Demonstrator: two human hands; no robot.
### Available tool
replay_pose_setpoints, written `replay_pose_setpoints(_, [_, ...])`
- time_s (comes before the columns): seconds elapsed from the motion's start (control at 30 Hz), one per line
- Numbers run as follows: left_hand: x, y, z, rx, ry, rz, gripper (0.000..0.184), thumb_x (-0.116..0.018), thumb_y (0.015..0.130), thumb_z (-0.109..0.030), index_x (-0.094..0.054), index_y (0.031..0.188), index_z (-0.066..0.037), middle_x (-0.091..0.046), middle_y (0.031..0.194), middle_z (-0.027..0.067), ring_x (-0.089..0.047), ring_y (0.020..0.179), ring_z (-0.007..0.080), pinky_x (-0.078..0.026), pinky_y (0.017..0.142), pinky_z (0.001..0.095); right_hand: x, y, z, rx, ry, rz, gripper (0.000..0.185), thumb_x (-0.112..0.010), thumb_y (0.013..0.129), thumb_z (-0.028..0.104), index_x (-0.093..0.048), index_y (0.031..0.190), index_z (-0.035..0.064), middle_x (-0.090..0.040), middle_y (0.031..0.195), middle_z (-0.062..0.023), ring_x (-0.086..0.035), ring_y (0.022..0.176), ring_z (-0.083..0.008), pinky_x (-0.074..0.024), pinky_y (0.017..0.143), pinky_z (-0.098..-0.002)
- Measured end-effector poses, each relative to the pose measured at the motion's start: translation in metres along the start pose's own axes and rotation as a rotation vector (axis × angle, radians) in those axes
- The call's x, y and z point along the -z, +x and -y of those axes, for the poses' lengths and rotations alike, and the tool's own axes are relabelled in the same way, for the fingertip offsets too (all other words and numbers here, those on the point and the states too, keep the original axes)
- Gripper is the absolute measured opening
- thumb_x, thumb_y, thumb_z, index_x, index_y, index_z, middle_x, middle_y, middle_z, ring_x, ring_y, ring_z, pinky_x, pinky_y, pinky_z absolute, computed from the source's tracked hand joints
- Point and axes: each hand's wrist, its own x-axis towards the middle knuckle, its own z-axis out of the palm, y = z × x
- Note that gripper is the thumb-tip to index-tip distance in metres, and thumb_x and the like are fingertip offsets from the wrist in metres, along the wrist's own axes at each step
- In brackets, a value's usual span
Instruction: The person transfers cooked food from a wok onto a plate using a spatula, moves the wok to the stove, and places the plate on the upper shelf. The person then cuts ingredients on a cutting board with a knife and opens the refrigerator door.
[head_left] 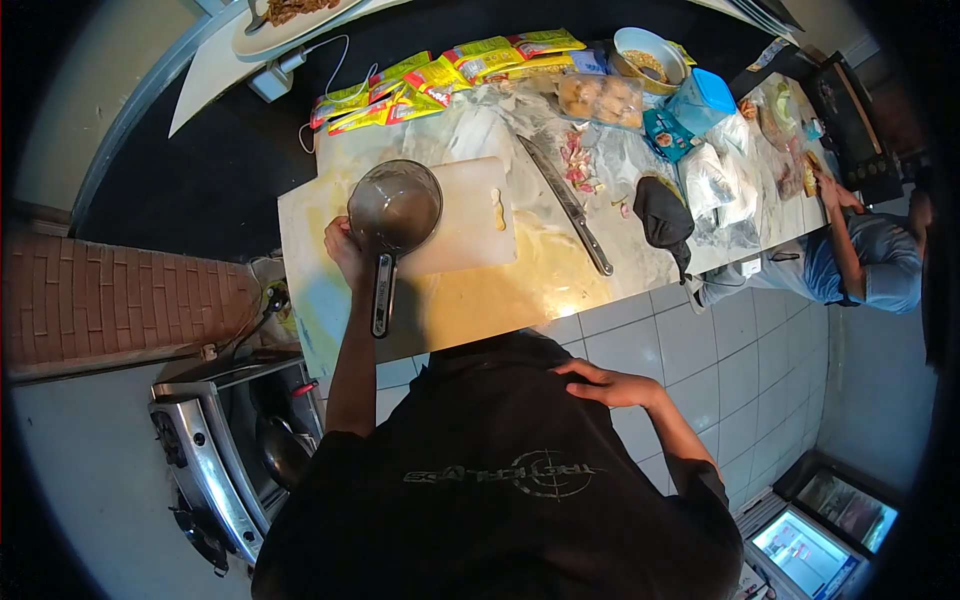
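A small dark saucepan point(396, 205) stands over the left part of a pale cutting board point(465, 230), its black handle pointing toward me. My left hand point(345, 248) is at the pan's left side, fingers curled against it; part of the hand is hidden. Near the board's right edge lies a small pale yellow strip point(498, 209). To the right, a long knife point(567, 205) with a black handle lies diagonally on the table. My right hand point(612, 386) rests against the front of my black shirt, fingers stretched out, holding nothing visible.
Yellow packets point(480, 58) line the table's back. Toward the right are a bowl point(650, 60), a blue-lidded container point(705, 98), reddish peelings point(577, 163), a black cloth point(662, 215) and plastic bags point(718, 185). Another person point(870, 255) stands far right. A stove point(210, 470) is lower left.
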Motion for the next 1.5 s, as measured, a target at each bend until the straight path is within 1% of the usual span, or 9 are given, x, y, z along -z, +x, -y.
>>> replay_pose_setpoints(0.13, [-0.001,0.002,-0.008,-0.095,0.099,-0.105,0.018,-0.063,0.076,-0.007,-0.053,0.089,0.000,-0.054,0.082,0.0128,-0.052,0.074,0.0266,-0.042,0.067,0.0356,0.028,-0.008,0.001,0.011,-0.349,-0.044,0.034,-0.056,0.092,0.028,-0.050,0.118,0.0065,-0.052,0.116,-0.0115,-0.050,0.113,-0.0274,-0.0385,0.095,-0.0348])
replay_pose_setpoints(0.33, [0.001,0.000,-0.011,-0.040,0.087,-0.072,0.018,-0.063,0.075,-0.006,-0.053,0.089,-0.001,-0.054,0.083,0.0130,-0.053,0.077,0.0270,-0.042,0.069,0.0367,0.081,0.064,0.020,-0.014,-1.037,-1.271,0.033,-0.065,0.080,0.021,-0.052,0.105,0.0040,-0.055,0.100,-0.0148,-0.055,0.092,-0.0346,-0.0458,0.077,-0.0430])
replay_pose_setpoints(0.4, [0.000,0.000,-0.004,0.003,0.073,0.000,0.037,-0.056,0.087,-0.037,-0.053,0.098,-0.001,-0.053,0.092,0.0146,-0.049,0.087,0.0323,-0.038,0.080,0.0423,0.097,0.091,0.012,-0.094,-1.056,-1.285,0.031,-0.064,0.081,0.020,-0.051,0.104,0.0032,-0.054,0.098,-0.0151,-0.055,0.091,-0.0342,-0.0459,0.076,-0.0429])
replay_pose_setpoints(0.73, [0.023,-0.003,-0.012,0.259,-0.361,-0.052,0.028,-0.045,0.097,-0.025,-0.053,0.092,0.002,-0.054,0.086,0.0105,-0.051,0.084,0.0206,-0.041,0.077,0.0329,0.084,0.116,0.022,0.118,-0.608,-1.211,0.013,-0.050,0.090,0.008,-0.044,0.095,-0.0024,-0.054,0.076,-0.0240,-0.056,0.067,-0.0425,-0.0439,0.059,-0.0465])
replay_pose_setpoints(0.97, [0.094,-0.027,-0.105,0.852,-0.689,0.715,0.038,-0.048,0.094,-0.041,-0.055,0.102,-0.004,-0.061,0.080,0.0058,-0.059,0.069,0.0150,-0.047,0.067,0.0294,0.082,0.121,0.016,0.032,-0.350,-1.040,0.021,-0.046,0.095,0.019,-0.048,0.099,-0.0014,-0.053,0.060,-0.0221,-0.054,0.055,-0.0377,-0.0392,0.053,-0.0428])
replay_pose_setpoints(1.17, [0.087,-0.034,-0.116,0.835,-0.666,0.767,0.030,-0.053,0.094,-0.032,-0.051,0.106,-0.005,-0.056,0.075,0.0036,-0.053,0.061,0.0096,-0.043,0.055,0.0246,0.086,0.118,0.000,-0.035,-0.228,-1.007,0.023,-0.046,0.094,0.022,-0.052,0.096,0.0000,-0.054,0.061,-0.0198,-0.054,0.056,-0.0335,-0.0400,0.056,-0.0413])
replay_pose_setpoints(1.23, [0.083,-0.033,-0.117,0.778,-0.690,0.788,0.027,-0.054,0.094,-0.030,-0.051,0.106,-0.006,-0.054,0.073,0.0024,-0.051,0.058,0.0085,-0.042,0.052,0.0234,0.090,0.113,-0.008,-0.019,-0.230,-1.082,0.023,-0.046,0.096,0.023,-0.051,0.089,0.0018,-0.050,0.058,-0.0064,-0.046,0.052,-0.0144,-0.0371,0.051,-0.0307])
replay_pose_setpoints(1.43, [0.079,-0.030,-0.118,0.858,-0.688,0.761,0.028,-0.057,0.092,-0.025,-0.051,0.109,-0.003,-0.050,0.069,0.0027,-0.049,0.056,0.0124,-0.044,0.055,0.0280,0.080,0.097,-0.006,-0.023,-0.177,-0.950,0.022,-0.046,0.094,0.021,-0.053,0.091,0.0009,-0.051,0.058,-0.0120,-0.049,0.053,-0.0214,-0.0390,0.053,-0.0345])
replay_pose_setpoints(1.5, [0.080,-0.030,-0.125,0.423,-0.087,0.434,0.034,-0.062,0.088,-0.022,-0.050,0.112,-0.001,-0.053,0.081,0.0084,-0.054,0.069,0.0192,-0.047,0.066,0.0322,0.077,0.100,-0.004,-0.016,-0.150,-0.961,0.021,-0.046,0.095,0.022,-0.052,0.089,0.0029,-0.048,0.058,-0.0060,-0.045,0.051,-0.0156,-0.0356,0.050,-0.0313])
